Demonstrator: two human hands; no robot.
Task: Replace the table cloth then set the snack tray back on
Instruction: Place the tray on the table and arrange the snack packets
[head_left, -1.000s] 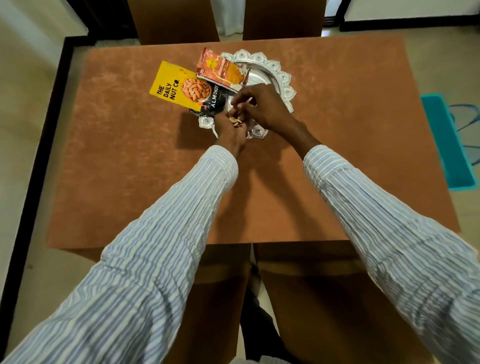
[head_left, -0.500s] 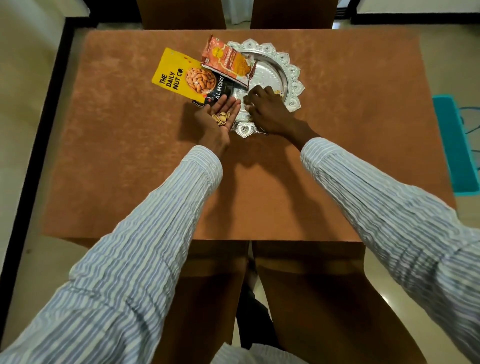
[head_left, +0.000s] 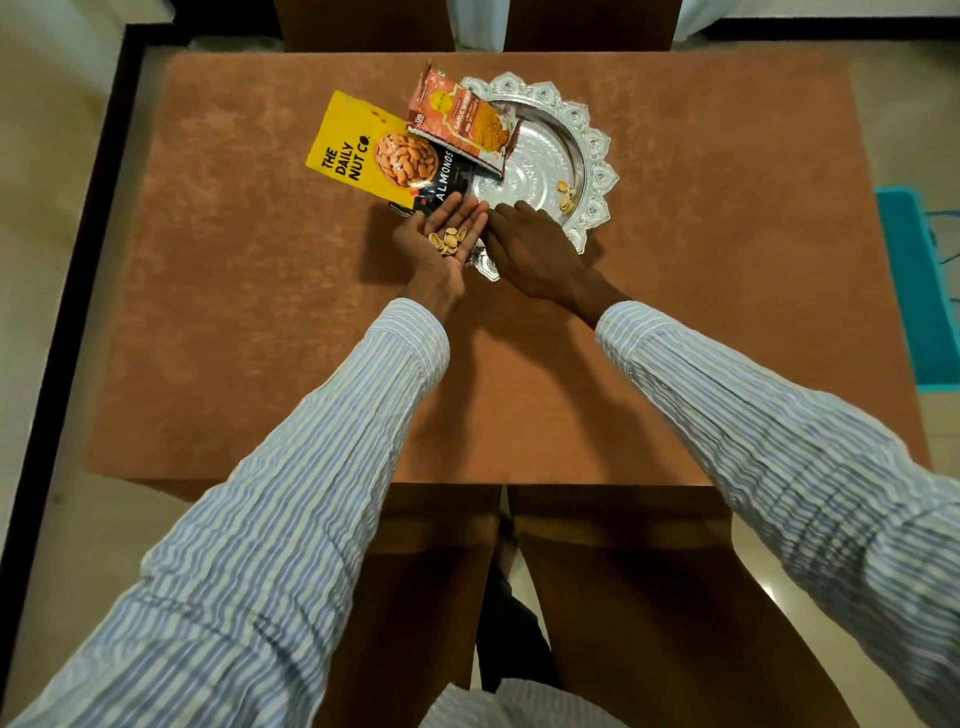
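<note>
I've got my left hand (head_left: 448, 240) palm up and cupped just off the near-left rim of the tray (head_left: 597, 156), and that's deliberate, I judge: it works as a little bowl for the shells (head_left: 450, 240) so they don't scatter on the cloth (head_left: 260, 312). I count roughly five or six shells in the palm, too bunched to be sure. My right hand (head_left: 535, 249) lies flat, fingers loose and gripping nothing, over the tray's near rim, fingertips touching the left hand's, placed, I'd say, to sweep up more. Three loose shells (head_left: 567, 197) sit inside the tray toward its right side. Two packets: the yellow almond pouch (head_left: 379, 156) hangs mostly off the tray's left edge onto the cloth, and the orange packet (head_left: 460, 124) leans over the far-left rim, partly on the pouch. One tray, sitting on the brown cloth, toward the far side of the table, so the cloth swap looks done or not begun; I can't tell which. Two chair backs (head_left: 623, 597) below the tray, near edge.
</note>
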